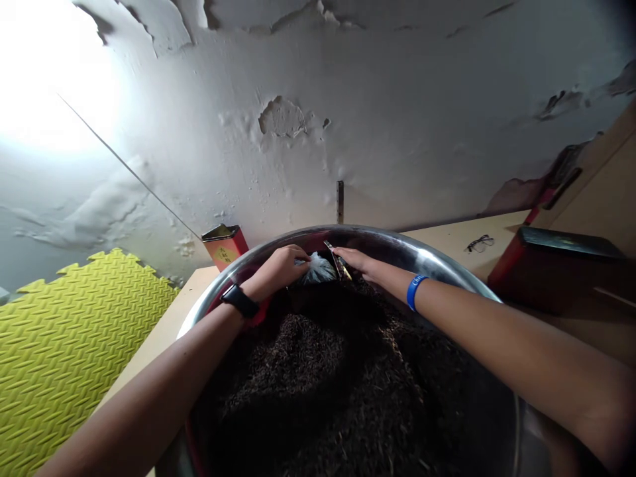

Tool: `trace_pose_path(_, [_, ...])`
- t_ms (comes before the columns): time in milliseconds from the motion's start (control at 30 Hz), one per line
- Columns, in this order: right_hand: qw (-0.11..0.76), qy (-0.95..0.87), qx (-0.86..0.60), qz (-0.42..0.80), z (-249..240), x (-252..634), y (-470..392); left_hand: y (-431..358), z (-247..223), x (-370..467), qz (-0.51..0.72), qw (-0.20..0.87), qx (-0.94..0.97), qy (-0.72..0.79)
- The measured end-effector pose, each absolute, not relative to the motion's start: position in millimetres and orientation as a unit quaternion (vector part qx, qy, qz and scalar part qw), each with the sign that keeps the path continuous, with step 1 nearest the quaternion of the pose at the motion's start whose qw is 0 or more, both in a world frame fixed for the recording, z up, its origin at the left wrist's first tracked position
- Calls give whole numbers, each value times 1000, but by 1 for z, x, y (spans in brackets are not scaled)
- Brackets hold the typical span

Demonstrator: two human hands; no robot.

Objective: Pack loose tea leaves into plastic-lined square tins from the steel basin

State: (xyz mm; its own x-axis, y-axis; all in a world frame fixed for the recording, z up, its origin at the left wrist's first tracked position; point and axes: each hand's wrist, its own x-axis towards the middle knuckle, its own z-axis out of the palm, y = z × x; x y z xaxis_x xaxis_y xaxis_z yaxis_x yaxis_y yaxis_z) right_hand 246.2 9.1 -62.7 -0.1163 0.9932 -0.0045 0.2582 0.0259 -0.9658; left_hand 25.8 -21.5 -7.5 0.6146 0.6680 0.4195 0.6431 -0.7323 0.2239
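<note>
A large round metal basin [450, 265] holds a heap of dark, dry, loose leaf-like material [308, 358]. At its far side, my left hand [284, 266] has its fingers closed on the edge of a clear plastic bag [319, 270]. To the right of the bag, my right hand [358, 260] grips a thin, shiny gold-and-dark packet [340, 264], tilted, with its lower end close to the dark material. Some of the right hand's fingers are hidden. Something red shows beneath my left wrist, partly covered.
An open red tin [225, 248] stands behind the basin at left. Eyeglasses [479, 244] lie on the table [447, 237] at right, near a dark red box [551, 271]. Yellow foam mats [89, 344] are at left; a peeling wall rises behind.
</note>
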Motion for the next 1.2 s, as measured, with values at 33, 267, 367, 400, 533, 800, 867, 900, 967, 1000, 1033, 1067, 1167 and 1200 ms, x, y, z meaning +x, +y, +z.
trace_pose_path(33, [423, -603, -535, 415, -58, 249, 11, -21, -8, 26, 242, 24, 897, 369])
trace_pose_path(267, [396, -765, -505, 60, -18, 268, 3, -13, -16, 21, 260, -40, 880, 396])
trace_pose_path(367, [245, -838, -485, -39, -17, 269, -2, -6, -20, 18, 259, -29, 880, 398])
trace_pose_path(400, [236, -841, -485, -43, -18, 269, -3, -4, -21, 18, 258, -16, 882, 395])
trace_pose_path(533, [314, -807, -495, -66, -19, 266, -5, 2, -22, 16, 263, 33, 884, 385])
trace_pose_path(800, [301, -807, -507, -21, -16, 264, -7, 0, -20, 15, 253, 69, 878, 400])
trace_pose_path(867, [267, -816, -513, -8, -16, 266, -5, -2, -18, 15, 261, 69, 878, 396])
trace_pose_path(900, [242, -822, -516, -1, -16, 267, -5, -4, -17, 15, 269, 70, 874, 398])
trace_pose_path(967, [229, -826, -515, 0, -16, 267, -4, -5, -16, 15, 284, 77, 858, 421])
trace_pose_path(1000, [248, -824, -510, -8, -16, 267, -5, -5, -16, 15, 289, 91, 843, 445])
trace_pose_path(1033, [273, -824, -497, -20, -15, 265, -6, -5, -17, 15, 292, 111, 825, 471])
trace_pose_path(1067, [299, -826, -478, -31, -15, 262, -8, -4, -18, 15, 294, 134, 806, 496])
trace_pose_path(1167, [322, -862, -389, -54, -16, 250, -15, 2, -20, 14, 303, 204, 766, 529])
trace_pose_path(1200, [309, -877, -364, -61, -18, 245, -17, 3, -21, 13, 309, 231, 757, 528])
